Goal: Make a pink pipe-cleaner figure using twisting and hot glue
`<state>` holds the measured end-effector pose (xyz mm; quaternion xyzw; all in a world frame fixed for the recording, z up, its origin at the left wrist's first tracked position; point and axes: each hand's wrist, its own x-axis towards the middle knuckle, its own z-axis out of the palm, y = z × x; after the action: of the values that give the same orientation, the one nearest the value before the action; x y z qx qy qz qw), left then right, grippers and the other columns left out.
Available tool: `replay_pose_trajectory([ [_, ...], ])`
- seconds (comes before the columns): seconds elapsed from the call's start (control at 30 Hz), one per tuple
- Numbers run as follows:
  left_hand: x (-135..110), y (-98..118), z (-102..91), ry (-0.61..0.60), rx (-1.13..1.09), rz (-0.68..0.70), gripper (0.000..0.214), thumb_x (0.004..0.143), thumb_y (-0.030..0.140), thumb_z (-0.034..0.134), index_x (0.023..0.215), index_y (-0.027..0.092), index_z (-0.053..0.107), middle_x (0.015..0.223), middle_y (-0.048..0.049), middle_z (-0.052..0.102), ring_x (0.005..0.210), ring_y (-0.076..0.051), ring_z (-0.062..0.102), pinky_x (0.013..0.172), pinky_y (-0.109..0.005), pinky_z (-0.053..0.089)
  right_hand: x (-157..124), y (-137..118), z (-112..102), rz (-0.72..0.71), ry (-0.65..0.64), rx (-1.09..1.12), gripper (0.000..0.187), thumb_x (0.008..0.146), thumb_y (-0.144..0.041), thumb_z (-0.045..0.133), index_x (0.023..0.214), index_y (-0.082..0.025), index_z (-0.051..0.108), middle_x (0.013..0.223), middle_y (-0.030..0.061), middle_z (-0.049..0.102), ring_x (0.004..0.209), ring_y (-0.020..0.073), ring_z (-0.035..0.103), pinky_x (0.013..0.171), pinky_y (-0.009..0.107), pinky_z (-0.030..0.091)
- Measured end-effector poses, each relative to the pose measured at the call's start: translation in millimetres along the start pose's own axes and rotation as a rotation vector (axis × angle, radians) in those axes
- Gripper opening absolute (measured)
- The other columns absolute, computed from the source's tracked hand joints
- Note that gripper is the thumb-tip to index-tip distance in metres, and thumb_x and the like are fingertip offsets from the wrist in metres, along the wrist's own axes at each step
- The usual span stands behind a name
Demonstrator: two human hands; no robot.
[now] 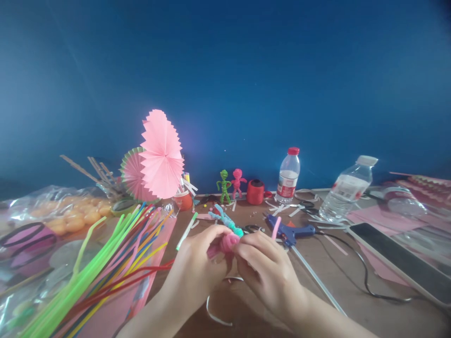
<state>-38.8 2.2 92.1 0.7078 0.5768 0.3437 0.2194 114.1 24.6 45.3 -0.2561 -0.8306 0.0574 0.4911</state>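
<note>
In the middle of the head view, my left hand [206,251] is closed around a pink coiled pipe cleaner [229,242]. The fingertips of my right hand [266,263] pinch at the coil's right side, and a pink pipe cleaner end [276,227] sticks up behind that hand. How the strand runs between my fingers is hidden. Just beyond my hands lies a turquoise and blue pipe cleaner figure [227,220]. Farther back, a green figure [224,186] and a hot-pink figure [238,182] stand upright by the wall.
Many coloured pipe cleaners [95,267] lie at the left. A pink paper fan [162,155] rises behind them. Beyond my right hand lies a blue glue gun [291,231] with a cord. Water bottles [288,178], a red container [255,192] and a phone [401,260] are around.
</note>
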Motion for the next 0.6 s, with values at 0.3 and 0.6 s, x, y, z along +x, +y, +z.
replay_pose_trajectory([
  [0.3,5,-13,4.0,-0.002,-0.4,-0.09,0.02,0.072,0.021,0.064,0.092,0.021,0.064,0.084,-0.002,0.071,0.079,-0.02,0.065,0.068,-0.028,0.052,3,0,-1,0.069,0.034,0.091,0.023,0.082,-0.003,0.048,0.091,-0.019,0.063,0.082,0.007,0.06,0.072,0.0164,0.056,0.063,0.028,0.048],
  [0.6,10,-11,0.9,-0.052,-0.703,-0.239,0.028,0.06,0.02,0.077,0.085,0.015,0.065,0.082,-0.0057,0.071,0.077,-0.019,0.065,0.073,-0.031,0.052,2,7,1,0.026,0.168,0.209,0.027,0.08,-0.001,0.055,0.097,-0.021,0.063,0.082,0.0043,0.063,0.073,0.0138,0.06,0.064,0.025,0.05],
])
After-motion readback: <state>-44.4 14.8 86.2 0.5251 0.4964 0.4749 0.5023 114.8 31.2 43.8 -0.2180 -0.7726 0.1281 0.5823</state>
